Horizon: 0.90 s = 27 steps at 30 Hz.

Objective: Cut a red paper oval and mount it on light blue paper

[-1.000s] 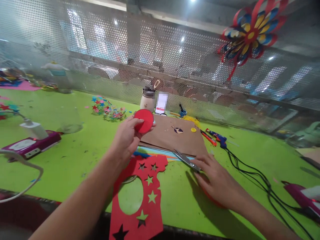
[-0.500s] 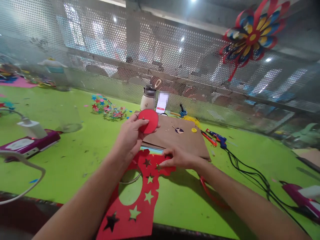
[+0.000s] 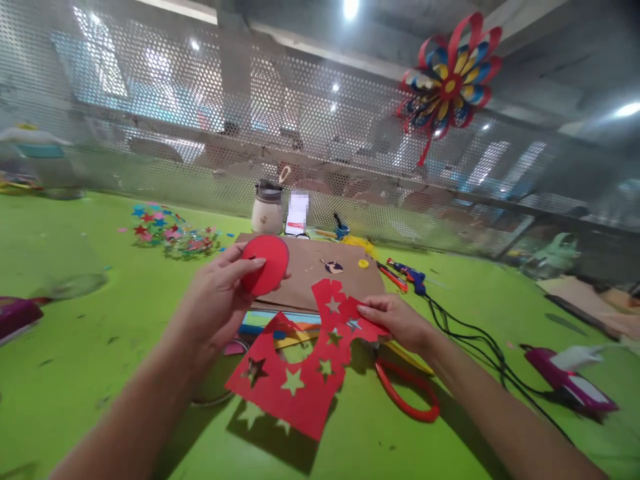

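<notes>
Between the thumb and fingers of my left hand [image 3: 215,293] is a red paper circle [image 3: 269,267], held up over the near left part of a brown cardboard sheet [image 3: 305,267]. My right hand [image 3: 400,320] pinches the upper right end of a red paper sheet [image 3: 305,407] with star-shaped holes and a large rounded cutout. That sheet hangs above the green table, casting a shadow. Just below my right hand lie scissors with red handles [image 3: 407,393], their blades partly hidden.
On the cardboard lie a dark cut-out shape [image 3: 331,267] and a yellow disc [image 3: 363,264]. Behind it stand a bottle [image 3: 267,210] and a phone [image 3: 297,213]. A blue glue gun [image 3: 413,277] with black cables is to the right. Paper stars [image 3: 155,223] sit at the left.
My right hand has moved the red sheet rightward and up off the near edge, uncovering the scissors' handles. My left hand still holds the circle. The view has turned right.
</notes>
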### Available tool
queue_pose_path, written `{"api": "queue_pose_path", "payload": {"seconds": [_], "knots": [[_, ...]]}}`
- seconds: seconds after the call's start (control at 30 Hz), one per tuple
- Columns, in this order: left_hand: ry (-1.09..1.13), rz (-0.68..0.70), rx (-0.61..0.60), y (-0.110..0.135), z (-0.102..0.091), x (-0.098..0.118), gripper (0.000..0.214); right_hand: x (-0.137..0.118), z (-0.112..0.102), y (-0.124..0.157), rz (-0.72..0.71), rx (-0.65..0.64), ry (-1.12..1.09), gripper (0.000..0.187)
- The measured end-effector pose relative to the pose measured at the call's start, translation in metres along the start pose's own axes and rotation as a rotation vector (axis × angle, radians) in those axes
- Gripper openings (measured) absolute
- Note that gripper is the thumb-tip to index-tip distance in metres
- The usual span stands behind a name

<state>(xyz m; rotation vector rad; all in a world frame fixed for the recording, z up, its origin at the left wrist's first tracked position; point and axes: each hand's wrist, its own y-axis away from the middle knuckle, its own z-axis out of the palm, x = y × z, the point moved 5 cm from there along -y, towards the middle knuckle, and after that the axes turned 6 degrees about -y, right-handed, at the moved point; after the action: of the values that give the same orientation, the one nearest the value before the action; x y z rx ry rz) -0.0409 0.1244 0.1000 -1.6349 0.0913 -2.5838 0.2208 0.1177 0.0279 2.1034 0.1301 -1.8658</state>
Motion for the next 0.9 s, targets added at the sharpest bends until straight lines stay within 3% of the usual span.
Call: {"api": "queue_pose_path", "payload": {"seconds": [0.3, 0.43, 0.57, 0.73, 0.9], "knots": [[-0.033, -0.015, -0.014, 0.001, 0.003, -0.006, 0.022, -0.009, -0.012, 0.017, -0.080, 0.037, -0.107, 0.029], [0.012, 0.064, 0.063, 0.000, -0.003, 0.005, 0.018, -0.009, -0.013, 0.018, -0.109, 0.057, -0.169, 0.025], [0.097, 0.205, 0.182, 0.000, -0.016, 0.019, 0.019, -0.023, -0.034, 0.027, -0.209, 0.200, -0.279, 0.025], [0.132, 0.247, 0.251, 0.001, -0.027, 0.027, 0.021, -0.046, -0.071, 0.055, -0.378, 0.476, -0.439, 0.024], [0.122, 0.414, 0.335, 0.016, -0.025, 0.035, 0.025, -0.040, -0.065, 0.044, -0.339, 0.584, -0.506, 0.037]]}}
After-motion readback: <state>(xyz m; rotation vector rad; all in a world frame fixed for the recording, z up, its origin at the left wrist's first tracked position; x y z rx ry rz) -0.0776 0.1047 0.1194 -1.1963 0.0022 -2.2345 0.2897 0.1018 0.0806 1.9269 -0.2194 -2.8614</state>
